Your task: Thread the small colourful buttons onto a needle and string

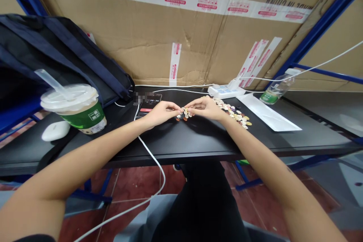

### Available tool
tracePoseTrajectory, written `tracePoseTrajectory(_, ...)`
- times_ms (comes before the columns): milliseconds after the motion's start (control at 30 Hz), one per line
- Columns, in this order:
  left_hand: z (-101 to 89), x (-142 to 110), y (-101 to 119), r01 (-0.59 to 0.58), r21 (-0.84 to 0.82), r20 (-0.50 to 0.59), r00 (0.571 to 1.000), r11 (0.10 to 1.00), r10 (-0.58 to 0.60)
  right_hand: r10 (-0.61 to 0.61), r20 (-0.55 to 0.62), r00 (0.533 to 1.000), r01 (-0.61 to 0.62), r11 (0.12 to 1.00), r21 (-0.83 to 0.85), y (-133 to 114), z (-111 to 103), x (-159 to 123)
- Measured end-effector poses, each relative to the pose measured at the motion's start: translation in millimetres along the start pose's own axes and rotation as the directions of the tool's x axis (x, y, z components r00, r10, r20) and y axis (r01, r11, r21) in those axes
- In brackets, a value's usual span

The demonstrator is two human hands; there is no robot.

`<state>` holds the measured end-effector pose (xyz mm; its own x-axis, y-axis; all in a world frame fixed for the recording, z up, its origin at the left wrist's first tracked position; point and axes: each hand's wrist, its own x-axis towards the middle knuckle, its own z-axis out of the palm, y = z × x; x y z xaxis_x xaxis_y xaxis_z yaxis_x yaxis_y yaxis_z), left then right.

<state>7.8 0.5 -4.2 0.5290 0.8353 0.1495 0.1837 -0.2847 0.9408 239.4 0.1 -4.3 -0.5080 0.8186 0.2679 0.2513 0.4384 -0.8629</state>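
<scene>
The held pieces [186, 114] are too small to identify; the right hand [206, 108] hides part of the pile [241, 118]; the left edge crops the backpack [61, 51].

Brown cardboard [127, 26] behind a black tabletop [176, 136], blue metal frame [320, 31] alongside, dark red tile floor [127, 181] below.

Upside-down "MADE IN CHINA" stands on the cardboard box [147, 30], and the phone [151, 102] shows "38:36", partly pixelated
</scene>
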Motion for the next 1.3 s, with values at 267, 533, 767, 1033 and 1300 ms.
tracePoseTrajectory(267, 1.0, -2.1, -2.4, 0.011, -0.122, 0.023, 1.0, 0.992, -0.009, -0.011, 0.07, 0.997, 0.007, 0.999, 0.052, 1.5, 0.7, 0.6)
tracePoseTrajectory(533, 1.0, -1.8, -4.3, -0.017, -0.084, 0.033, 0.999, 0.996, 0.02, 0.003, 0.116, 0.993, -0.011, 0.998, 0.065, -6.4, 4.8, -2.7)
tracePoseTrajectory(767, 2.4, -2.0, -3.6, -0.021, -0.098, 0.041, 0.999, 0.995, 0.025, -0.009, 0.122, 0.992, -0.004, 0.994, 0.107, -4.6, 2.1, -2.4)
tracePoseTrajectory(1033, 2.9, -2.8, -1.3, -0.001, -0.099, 0.044, 0.999, 0.995, 0.006, 0.009, 0.122, 0.993, -0.019, 0.997, 0.077, -3.3, 3.8, -1.7)
tracePoseTrajectory(1300, 2.3, -1.4, -3.3, -0.003, -0.106, 0.052, 0.999, 0.994, 0.009, 0.012, 0.134, 0.991, -0.025, 0.995, 0.096, -4.8, 3.3, -2.1)
